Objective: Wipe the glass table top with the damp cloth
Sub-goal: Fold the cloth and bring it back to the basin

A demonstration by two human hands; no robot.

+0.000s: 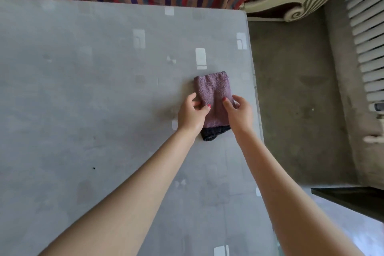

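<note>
Gripping the folded mauve terry cloth with my left hand and right hand, I judge wiping the grey glass table top barely begun

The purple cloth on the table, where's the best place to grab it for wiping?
Probably from above, palm flat across the middle of the cloth. It lies folded into a flat rectangle on the glass table top, so there's no edge sticking up. The left hand and right hand now pinch its long sides.
</note>
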